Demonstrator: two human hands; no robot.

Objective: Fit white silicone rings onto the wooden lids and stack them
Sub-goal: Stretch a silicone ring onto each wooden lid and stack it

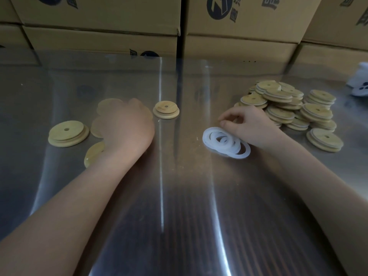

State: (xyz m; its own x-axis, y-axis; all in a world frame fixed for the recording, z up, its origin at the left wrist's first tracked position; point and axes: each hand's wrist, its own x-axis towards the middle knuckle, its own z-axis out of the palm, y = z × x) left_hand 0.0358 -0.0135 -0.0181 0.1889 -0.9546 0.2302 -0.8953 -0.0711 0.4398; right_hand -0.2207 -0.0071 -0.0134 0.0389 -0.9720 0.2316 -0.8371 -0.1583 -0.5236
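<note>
My left hand (pixel 127 126) is blurred with motion over a cluster of bare wooden lids (pixel 107 105) on the left of the steel table, and its curled fingers grip one of them. More bare lids lie at the far left (pixel 67 133) and below my wrist (pixel 93 154). A small stepped lid (pixel 165 109) sits alone in the middle. My right hand (pixel 249 124) pinches a white silicone ring at the top of the loose pile of rings (pixel 225 141). Behind it lies a heap of lids with white rings fitted (pixel 288 105).
The shiny steel table (pixel 179 196) reaches to stacked cardboard boxes (pixel 239 26) along the back. A white object with dark spots (pixel 359 84) lies at the far right edge.
</note>
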